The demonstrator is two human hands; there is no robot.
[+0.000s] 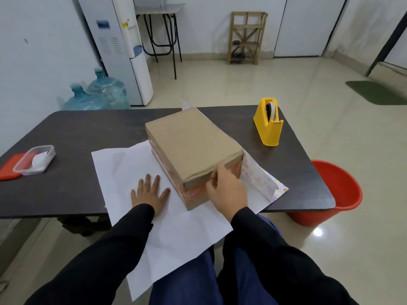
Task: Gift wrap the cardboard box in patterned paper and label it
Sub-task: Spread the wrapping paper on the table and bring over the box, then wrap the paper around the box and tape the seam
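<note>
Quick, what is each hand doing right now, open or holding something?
Left hand: open, fingers spread flat on the wrapping paper.
Right hand: fingers curled round the near corner of the cardboard box, gripping it.
</note>
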